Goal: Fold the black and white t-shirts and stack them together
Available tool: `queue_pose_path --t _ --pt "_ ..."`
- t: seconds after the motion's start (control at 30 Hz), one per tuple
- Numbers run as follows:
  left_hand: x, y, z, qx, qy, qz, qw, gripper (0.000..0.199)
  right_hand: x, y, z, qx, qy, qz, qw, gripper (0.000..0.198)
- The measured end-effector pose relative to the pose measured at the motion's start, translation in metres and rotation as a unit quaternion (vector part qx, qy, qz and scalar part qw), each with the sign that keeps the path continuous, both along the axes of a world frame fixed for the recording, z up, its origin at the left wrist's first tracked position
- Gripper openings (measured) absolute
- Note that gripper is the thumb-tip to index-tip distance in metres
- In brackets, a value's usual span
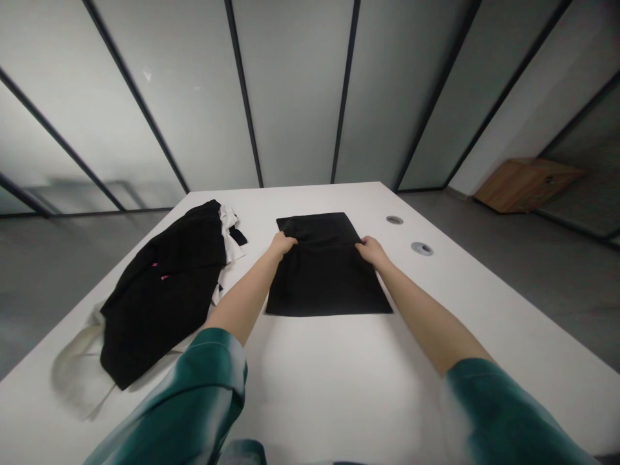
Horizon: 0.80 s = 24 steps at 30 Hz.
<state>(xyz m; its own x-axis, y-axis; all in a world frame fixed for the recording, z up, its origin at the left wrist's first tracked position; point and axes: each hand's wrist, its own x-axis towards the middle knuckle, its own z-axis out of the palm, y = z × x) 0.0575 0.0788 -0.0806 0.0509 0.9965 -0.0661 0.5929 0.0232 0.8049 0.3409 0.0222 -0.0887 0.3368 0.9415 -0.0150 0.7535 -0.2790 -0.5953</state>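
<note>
A black piece of cloth [329,284] lies spread in a rough rectangle on the white table [310,368], its far part turned a little narrower than its near edge. My left hand [283,243] pinches its left side, and my right hand [371,249] pinches the right side at about the same height. Slight creases run across the fabric between the two hands. What kind of cloth article it is, I cannot make out.
To the left, a heap of black fabric [169,284] with small pink marks rests over white cloth [80,368]. Two round cable grommets [422,248] sit in the tabletop at the right. Frosted glass panels [295,90] stand behind; a wooden cabinet [526,184] is on the floor far right.
</note>
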Motion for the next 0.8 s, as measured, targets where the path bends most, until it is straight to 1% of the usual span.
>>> queue_pose_path --t 0.07,0.13,0.2,0.23,0.27,0.33,0.43,0.5,0.6,0.67,0.73,0.8 --pt "-0.004 0.004 0.000 -0.049 -0.109 0.022 0.993 0.053 0.002 0.000 0.001 0.025 0.105 -0.019 0.994 0.015" --pt "-0.008 0.004 0.001 -0.087 -0.192 0.054 0.976 0.067 0.003 -0.001 0.001 0.046 0.212 -0.038 0.975 0.015" --pt "-0.011 0.002 0.004 -0.096 -0.262 0.085 0.957 0.082 0.005 -0.001 0.001 0.075 0.287 -0.051 0.954 0.019" --pt "-0.012 0.000 0.006 -0.093 -0.292 0.095 0.947 0.086 0.006 -0.001 0.002 0.091 0.313 -0.057 0.944 0.021" --pt "-0.014 -0.002 0.009 -0.084 -0.319 0.096 0.939 0.086 0.007 -0.002 0.004 0.106 0.334 -0.061 0.935 0.023" --pt "-0.020 -0.004 0.016 -0.055 -0.355 0.067 0.931 0.074 0.011 -0.001 0.011 0.139 0.360 -0.060 0.921 0.025" --pt "-0.033 -0.005 0.036 0.001 -0.361 -0.002 0.933 0.042 0.018 -0.002 0.029 0.203 0.362 -0.022 0.909 0.026" --pt "-0.043 -0.004 0.055 0.044 -0.352 -0.037 0.934 0.032 0.025 -0.004 0.046 0.262 0.351 0.011 0.899 0.026" --pt "-0.055 0.000 0.088 0.119 -0.335 -0.059 0.933 0.033 0.033 -0.008 0.072 0.338 0.346 0.052 0.874 0.027" --pt "-0.059 0.003 0.107 0.150 -0.320 -0.058 0.934 0.033 0.037 -0.010 0.086 0.360 0.358 0.067 0.859 0.026" --pt "-0.059 0.007 0.119 0.155 -0.302 -0.055 0.939 0.032 0.039 -0.009 0.092 0.362 0.376 0.075 0.850 0.024" --pt "-0.055 0.011 0.123 0.140 -0.283 -0.056 0.947 0.030 0.038 -0.005 0.091 0.350 0.395 0.074 0.846 0.024"
